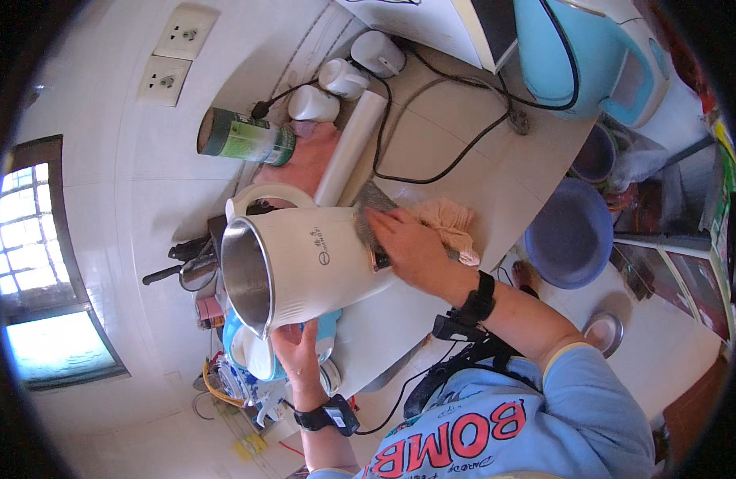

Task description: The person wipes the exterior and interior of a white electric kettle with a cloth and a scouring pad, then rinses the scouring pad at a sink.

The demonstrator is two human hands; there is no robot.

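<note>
A cream electric kettle [320,257] with a steel inside is held sideways above the countertop, its open mouth towards the left and its handle at the top. My left hand [299,353] holds it from below near the spout, the fingers partly hidden by the kettle. My right hand [412,251] presses a grey cloth [377,197] against the kettle's base end, beside a dark switch. Behind that hand, a crumpled peach cloth [445,218] lies on the countertop. Beneath the kettle's mouth is a light blue and white object [254,353], partly covered by my left hand.
A white roll [351,149], a green canister [245,136], white cups [344,79] and a black cord [415,181] are on the countertop [439,138]. Knives [179,269] stand by the wall. A blue kettle [571,60] is at upper right; a purple basin [570,233] is beyond the counter edge.
</note>
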